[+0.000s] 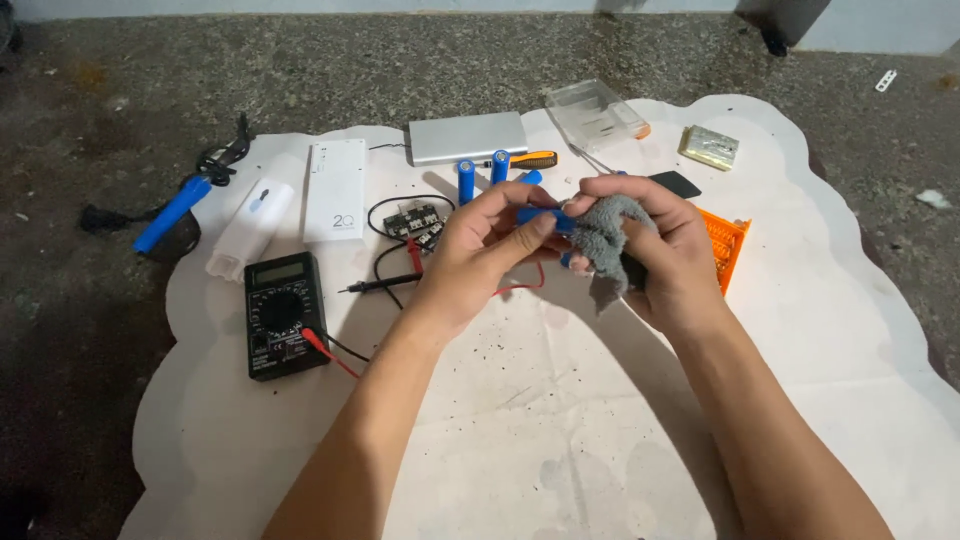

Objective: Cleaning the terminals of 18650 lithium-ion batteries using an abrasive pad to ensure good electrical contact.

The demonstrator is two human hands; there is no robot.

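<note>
My left hand pinches a blue cylindrical battery cell at chest height above the white sheet. My right hand grips a grey cloth that wraps the cell's right end. Both hands meet over the middle of the sheet. Loose blue cells lie just behind my hands beside a small circuit board.
A black multimeter with red and black leads lies at left. A white box, a white casing, a silver power bank, a clear plastic case, an orange tray and a screwdriver ring the sheet. Rough grey floor surrounds it.
</note>
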